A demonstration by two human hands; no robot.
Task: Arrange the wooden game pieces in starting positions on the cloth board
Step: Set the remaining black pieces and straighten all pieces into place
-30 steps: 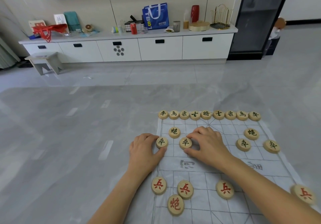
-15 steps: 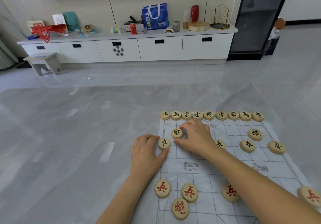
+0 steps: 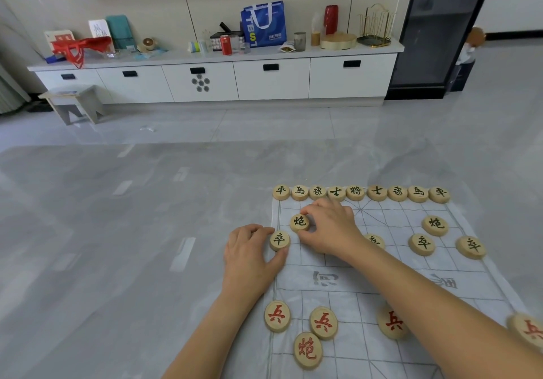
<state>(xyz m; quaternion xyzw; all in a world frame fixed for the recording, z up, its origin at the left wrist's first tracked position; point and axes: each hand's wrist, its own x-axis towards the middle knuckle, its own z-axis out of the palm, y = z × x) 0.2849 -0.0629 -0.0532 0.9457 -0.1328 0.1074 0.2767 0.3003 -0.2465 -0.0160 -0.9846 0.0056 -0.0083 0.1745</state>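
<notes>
While both hands work the far-left corner of the cloth board (image 3: 367, 287), which lies flat on the grey floor (image 3: 117, 231), each pinches one black-marked wooden disc. Right hand (image 3: 330, 225): fingers curled round the cannon piece (image 3: 299, 221), thumb below, fingertips above. Left hand (image 3: 249, 256): thumb and forefinger closed on the soldier piece (image 3: 279, 240) at the board's left edge, palm resting on the floor beside the cloth. Back row (image 3: 361, 192) of nine black pieces lined edge to edge along the far border. Second black cannon (image 3: 435, 225) at right; two black soldiers (image 3: 421, 244) near it, another partly hidden behind the right wrist. Red soldiers (image 3: 323, 322) and a red cannon (image 3: 307, 350) sit loosely on the near half.
</notes>
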